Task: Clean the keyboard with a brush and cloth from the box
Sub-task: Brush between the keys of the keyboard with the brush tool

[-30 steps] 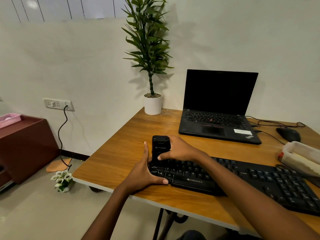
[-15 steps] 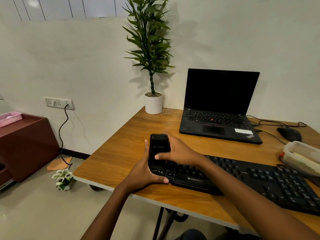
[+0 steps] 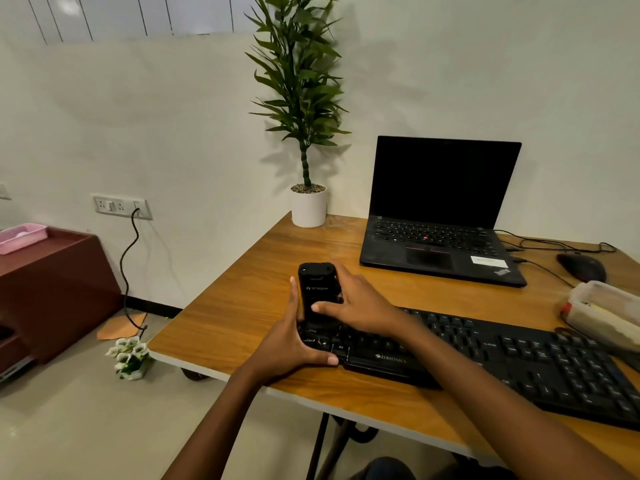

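My right hand [image 3: 360,306] is pinching the black device [image 3: 317,289] mid-frame. My left hand [image 3: 291,344], fingers straight, is pressing the keyboard [image 3: 485,358] end, near the table [image 3: 235,306] edge.

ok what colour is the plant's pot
Plain white. The pot shows clearest in the head view, at the desk's far corner.

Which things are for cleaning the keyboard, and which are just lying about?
For the job: keyboard, box.
Lying about: laptop, mouse, plant, tray, and the gadget the right hand grips, purpose unclear.
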`<state>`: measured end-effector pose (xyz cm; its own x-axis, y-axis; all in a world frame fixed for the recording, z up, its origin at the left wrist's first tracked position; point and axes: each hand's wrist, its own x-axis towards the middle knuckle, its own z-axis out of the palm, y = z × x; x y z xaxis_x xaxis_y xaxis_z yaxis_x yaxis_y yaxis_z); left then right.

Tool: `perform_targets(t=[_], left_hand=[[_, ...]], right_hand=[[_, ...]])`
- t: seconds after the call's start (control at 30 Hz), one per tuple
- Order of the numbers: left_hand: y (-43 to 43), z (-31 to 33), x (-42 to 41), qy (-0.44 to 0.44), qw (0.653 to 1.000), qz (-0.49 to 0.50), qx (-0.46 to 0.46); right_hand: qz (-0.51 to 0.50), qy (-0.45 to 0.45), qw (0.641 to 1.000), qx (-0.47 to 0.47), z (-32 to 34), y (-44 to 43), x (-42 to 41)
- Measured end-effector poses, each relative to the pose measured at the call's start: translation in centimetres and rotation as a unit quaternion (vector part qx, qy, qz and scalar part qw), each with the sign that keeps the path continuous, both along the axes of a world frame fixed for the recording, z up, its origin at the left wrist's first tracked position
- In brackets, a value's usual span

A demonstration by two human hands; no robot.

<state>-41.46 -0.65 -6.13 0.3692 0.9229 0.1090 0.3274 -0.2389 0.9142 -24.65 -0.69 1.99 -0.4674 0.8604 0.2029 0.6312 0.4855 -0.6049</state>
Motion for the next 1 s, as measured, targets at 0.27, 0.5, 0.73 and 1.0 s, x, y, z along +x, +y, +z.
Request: perform_targets(t=[0.27, 0.5, 0.73, 1.0], left_hand=[[0.2, -0.1, 0.0, -0.011, 1.0, -0.003, -0.008], [0.1, 0.0, -0.1, -0.023, 0.999, -0.012, -0.021], [0.1, 0.2, -0.2, -0.019, 1.0, -0.008, -0.024], [0.1, 0.1, -0.3, -0.023, 0.999, -0.011, -0.025]], right_hand=[[-0.011, -0.016, 1.0, 0.016, -0.1, 0.2, -0.2], [-0.029, -0.043, 0.999, 0.01, 0.1, 0.5, 0.4], [-0.035, 0.018, 0.999, -0.001, -1.6, 0.1, 0.0], [-0.04, 0.042, 0.998, 0.02, -2.0, 0.3, -0.5]])
